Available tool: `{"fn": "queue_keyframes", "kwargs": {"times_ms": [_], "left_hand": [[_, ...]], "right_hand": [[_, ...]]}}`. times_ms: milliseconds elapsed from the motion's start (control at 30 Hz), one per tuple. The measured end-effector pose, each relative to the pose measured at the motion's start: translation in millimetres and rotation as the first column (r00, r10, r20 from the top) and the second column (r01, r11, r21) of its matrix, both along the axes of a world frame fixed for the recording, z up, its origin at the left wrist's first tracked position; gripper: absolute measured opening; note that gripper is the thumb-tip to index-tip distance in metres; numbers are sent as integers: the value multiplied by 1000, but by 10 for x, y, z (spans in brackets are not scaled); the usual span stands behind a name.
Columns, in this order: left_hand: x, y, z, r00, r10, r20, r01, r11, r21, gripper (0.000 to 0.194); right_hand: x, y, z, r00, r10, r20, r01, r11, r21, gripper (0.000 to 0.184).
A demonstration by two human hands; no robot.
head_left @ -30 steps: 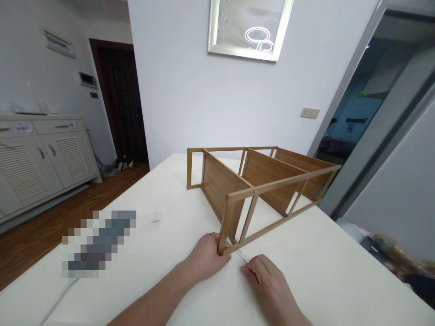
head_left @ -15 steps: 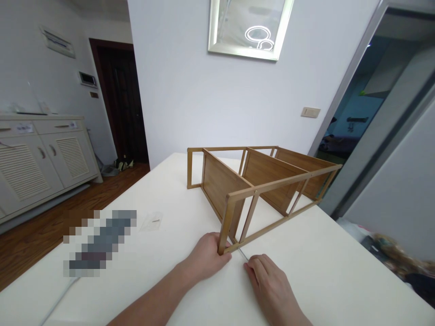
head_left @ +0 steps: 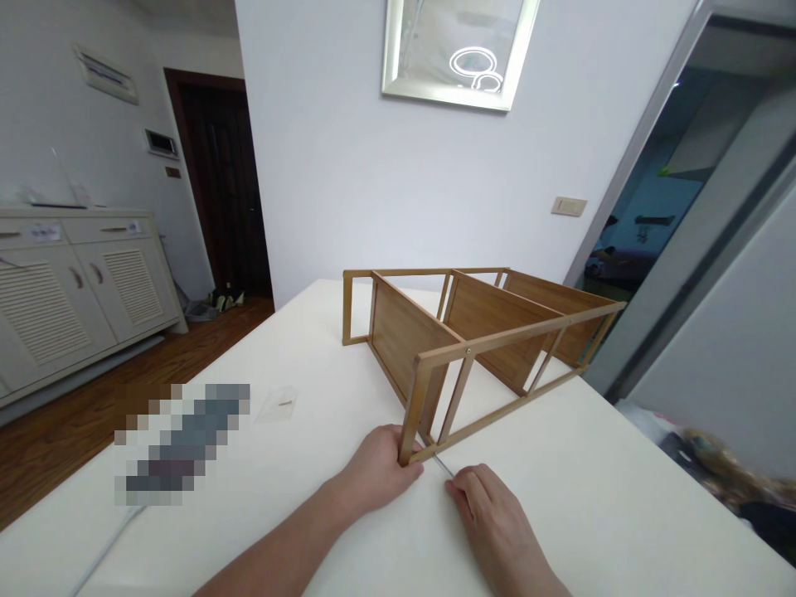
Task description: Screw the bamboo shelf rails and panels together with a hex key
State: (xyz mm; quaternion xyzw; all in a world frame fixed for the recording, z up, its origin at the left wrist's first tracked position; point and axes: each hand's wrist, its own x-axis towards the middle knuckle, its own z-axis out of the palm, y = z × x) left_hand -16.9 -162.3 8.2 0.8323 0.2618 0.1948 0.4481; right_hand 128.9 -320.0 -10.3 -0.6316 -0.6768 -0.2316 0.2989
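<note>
A bamboo shelf rack [head_left: 478, 340] lies on its side on the white table [head_left: 311, 431], its three boards standing on edge. My left hand [head_left: 378, 474] is closed round the foot of the rack's near corner post. My right hand [head_left: 491, 518] rests just to the right of that foot, its fingers pinched on a thin metal tool [head_left: 443, 466] whose tip points at the bottom of the post. What kind of tool it is cannot be made out.
A small clear bag [head_left: 277, 405] with a tiny part lies on the table left of the rack. A blurred patch [head_left: 180, 444] covers something at the table's left. A white sideboard [head_left: 68, 290] stands across the wooden floor; a doorway opens at the right.
My right hand has shifted slightly with the thin tool near the post's foot. The left hand and the rack have stayed put.
</note>
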Motion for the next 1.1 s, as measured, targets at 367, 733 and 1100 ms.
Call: {"fn": "queue_keyframes", "kwargs": {"times_ms": [367, 733, 1100], "left_hand": [[-13, -17, 24, 1000, 15, -14, -15, 1000, 1, 14], [0, -17, 33, 1000, 4, -7, -4, 1000, 5, 14], [-3, -2, 18, 1000, -18, 2, 18, 999, 28, 9]], "right_hand": [[40, 6, -20, 997, -55, -46, 55, 998, -1, 20], [-17, -25, 68, 994, -11, 113, 13, 1000, -25, 25], [-3, 3, 85, 986, 61, -157, -71, 996, -57, 23]]}}
